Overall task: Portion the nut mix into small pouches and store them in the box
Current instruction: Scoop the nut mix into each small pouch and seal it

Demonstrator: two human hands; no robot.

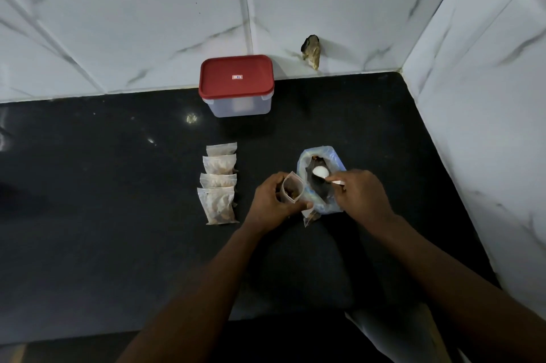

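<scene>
Head view is showing the left hand point(271, 200) gripping an open pouch point(291, 189), mouth facing right toward the nut mix bag point(325, 209) touching it; the right hand point(360, 194) is pinching a white spoon point(320, 172), its bowl lying inside the bag, handle running back toward that hand; the pouch is looking partly filled with brown nuts; four filled pouches point(219, 185) are lying leftward; the box point(239, 105) is standing lidded behind.

My black bench point(118, 185) runs back to a white marble-veined tiled wall point(147, 22) at twelve o'clock, a side wall point(487, 96) closes it at three o'clock, and a ragged broken patch point(311, 50) mars the tile at one o'clock.
</scene>
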